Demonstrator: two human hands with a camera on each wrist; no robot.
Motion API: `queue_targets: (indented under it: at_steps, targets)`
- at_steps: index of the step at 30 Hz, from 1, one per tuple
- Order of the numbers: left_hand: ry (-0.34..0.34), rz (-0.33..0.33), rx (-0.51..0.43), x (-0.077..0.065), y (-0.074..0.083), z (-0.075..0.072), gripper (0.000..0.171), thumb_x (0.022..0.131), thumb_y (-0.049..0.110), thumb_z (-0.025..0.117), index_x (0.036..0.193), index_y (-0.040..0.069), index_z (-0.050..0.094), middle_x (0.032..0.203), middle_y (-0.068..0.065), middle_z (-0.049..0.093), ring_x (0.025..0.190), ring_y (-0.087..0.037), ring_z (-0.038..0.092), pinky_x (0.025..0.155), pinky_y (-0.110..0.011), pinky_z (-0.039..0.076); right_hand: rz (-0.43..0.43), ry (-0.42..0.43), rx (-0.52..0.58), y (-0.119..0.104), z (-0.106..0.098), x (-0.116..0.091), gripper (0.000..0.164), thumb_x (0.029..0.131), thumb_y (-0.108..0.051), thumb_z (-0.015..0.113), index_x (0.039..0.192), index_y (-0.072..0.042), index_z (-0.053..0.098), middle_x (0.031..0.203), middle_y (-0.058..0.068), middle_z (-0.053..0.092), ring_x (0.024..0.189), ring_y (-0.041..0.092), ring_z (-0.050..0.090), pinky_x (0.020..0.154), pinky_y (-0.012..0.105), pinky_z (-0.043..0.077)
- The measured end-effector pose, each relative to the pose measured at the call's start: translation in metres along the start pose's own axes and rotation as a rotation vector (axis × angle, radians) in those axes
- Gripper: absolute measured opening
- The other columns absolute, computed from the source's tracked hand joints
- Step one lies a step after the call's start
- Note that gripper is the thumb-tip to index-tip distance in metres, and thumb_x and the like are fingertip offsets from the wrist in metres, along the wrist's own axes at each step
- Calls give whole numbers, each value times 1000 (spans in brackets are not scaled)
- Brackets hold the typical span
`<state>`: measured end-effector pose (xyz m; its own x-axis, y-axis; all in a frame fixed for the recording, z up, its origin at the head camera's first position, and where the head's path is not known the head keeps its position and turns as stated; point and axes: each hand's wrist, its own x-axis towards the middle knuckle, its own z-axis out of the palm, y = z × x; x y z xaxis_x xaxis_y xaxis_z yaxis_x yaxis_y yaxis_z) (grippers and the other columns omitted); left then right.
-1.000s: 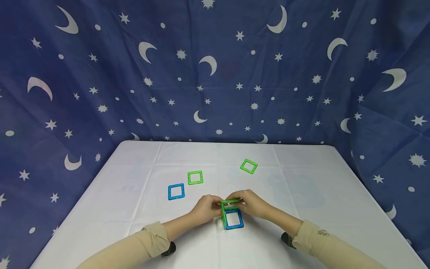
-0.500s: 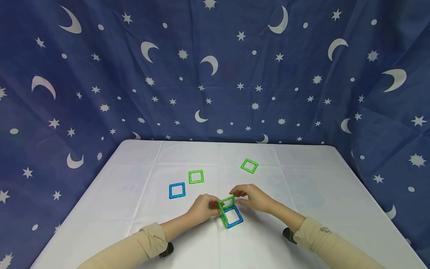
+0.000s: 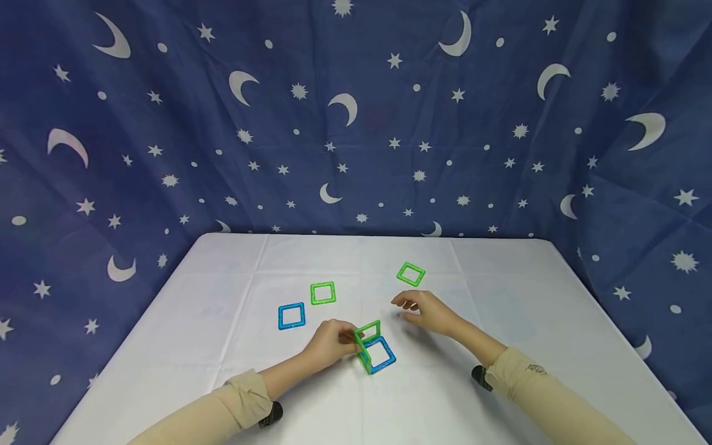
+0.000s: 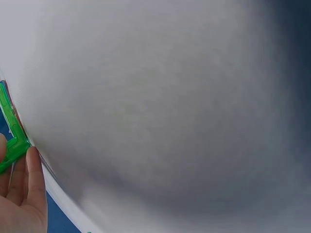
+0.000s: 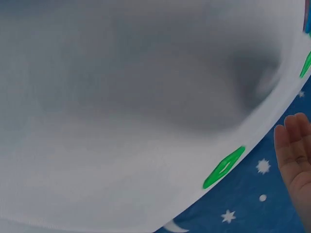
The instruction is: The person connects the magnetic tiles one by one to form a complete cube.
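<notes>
My left hand [image 3: 328, 343] pinches a green square magnetic tile [image 3: 364, 356] that stands upright along the left side of a blue square tile [image 3: 384, 366]. A second green tile [image 3: 369, 324] stands at the blue one's back edge, and the three meet at a corner. In the left wrist view, fingers [image 4: 35, 177] touch a green tile frame [image 4: 14, 131]. My right hand [image 3: 431, 312] hovers to the right of these tiles, apart from them and holding nothing. Its fingers are relaxed. A loose green tile [image 3: 411, 274] lies just beyond it.
Another green tile [image 3: 323, 293] and a blue tile [image 3: 292, 316] lie flat at the left, beyond my left hand. The white cloth-covered table [image 3: 233, 266] ends at a blue curtain [image 3: 356, 123] with moons and stars.
My right hand has let go of the joined tiles and moved away, up and to the right. The joined tiles have turned and shifted slightly left with my left hand.
</notes>
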<state>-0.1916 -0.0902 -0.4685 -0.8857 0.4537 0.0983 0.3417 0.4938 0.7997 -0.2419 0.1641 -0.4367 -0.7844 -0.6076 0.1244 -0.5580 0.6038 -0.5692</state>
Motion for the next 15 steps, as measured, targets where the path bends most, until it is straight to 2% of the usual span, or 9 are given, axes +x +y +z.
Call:
queue_targets:
  at_steps: [4,11,15]
  targets:
    - [12,11,-7,1,0,-2,16,79,4,73,93,-1,71,88,-10,72,78,-16,67,68,-18,52,-7,22,-39,6,-8,7,27,85,-2,65,111,3,63,107,17,67,93,28,63,82,42,53]
    - [22,-5,-22,1,0,-1,17,78,2,73,94,-2,71,90,-11,72,77,-15,66,67,-16,51,54,29,-114,14,-17,13,30,85,-6,67,114,3,63,111,17,66,99,31,61,87,45,50]
    - [20,-10,-34,0,0,1,17,78,1,72,94,-3,71,90,-12,72,77,-16,65,66,-16,50,75,75,-143,21,-19,18,34,84,-6,68,116,4,61,112,18,65,101,34,60,88,46,50]
